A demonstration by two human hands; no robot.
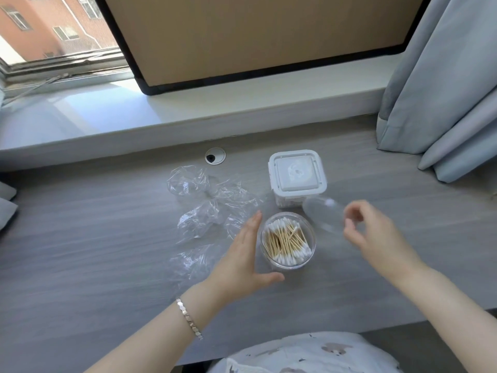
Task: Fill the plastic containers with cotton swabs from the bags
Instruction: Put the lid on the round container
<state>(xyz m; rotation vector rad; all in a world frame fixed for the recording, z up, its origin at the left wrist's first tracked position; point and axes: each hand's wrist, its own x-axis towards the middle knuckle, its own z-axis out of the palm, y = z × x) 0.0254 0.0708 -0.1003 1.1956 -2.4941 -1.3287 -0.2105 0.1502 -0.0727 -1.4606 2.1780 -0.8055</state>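
Note:
A round clear container [287, 241] full of wooden-stemmed cotton swabs stands open on the grey desk [107, 251]. My left hand [242, 262] lies open against its left side, fingers straight, thumb reaching under its near edge. My right hand [376, 235] hovers to the right, fingers curled, pinching the edge of a clear round lid [321, 212], which is blurred and tilted above the desk. Behind stands a square container [297, 175] with a white lid closed on it; swabs show through its wall. Empty crumpled clear bags [209, 208] lie to the left.
A cable grommet [215, 156] sits in the desk behind the bags. A white window sill [188, 109] runs along the back with a brown board [255, 36] leaning on it. Grey-blue curtains [446, 90] hang at the right. The desk's front edge is near my lap.

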